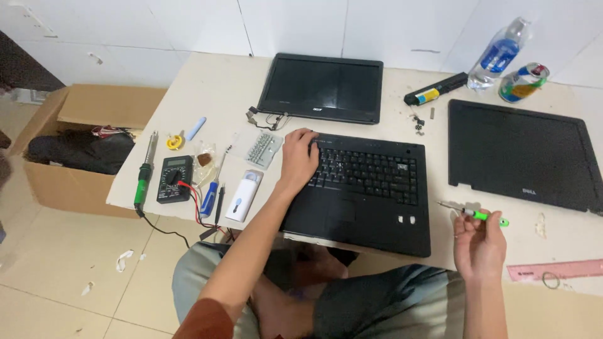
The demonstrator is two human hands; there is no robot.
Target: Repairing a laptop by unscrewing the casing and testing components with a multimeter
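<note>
1. Two hands are at work, well apart; your left hand (298, 158) lies flat on the upper left corner of the laptop base (361, 194), fingers spread over the keys and gripping nothing; your right hand (480, 243) is closed around a green-handled screwdriver (475, 213), held up just off the right edge of the laptop base.
2. Laptop base: it sits on the bench (220, 94) straight in front of you, its near edge hanging slightly over the bench edge above your lap; its long axis runs left to right, keyboard side away from you and palm rest toward you.
3. Which hand is nearer: your left is already touching it; your right is just beside its lower right corner, not touching.
4. Screwdriver: its long axis lies nearly level, left to right; the metal tip points left, toward the laptop base, and the green handle end points right.
5. Around it: a detached screen panel (323, 88) lies beyond the base, near its far edge; a second black laptop lid (521, 154) lies to the right, apart from it; a multimeter (174, 179) and a soldering iron (146, 172) lie well off to the left, beyond your left arm.
</note>
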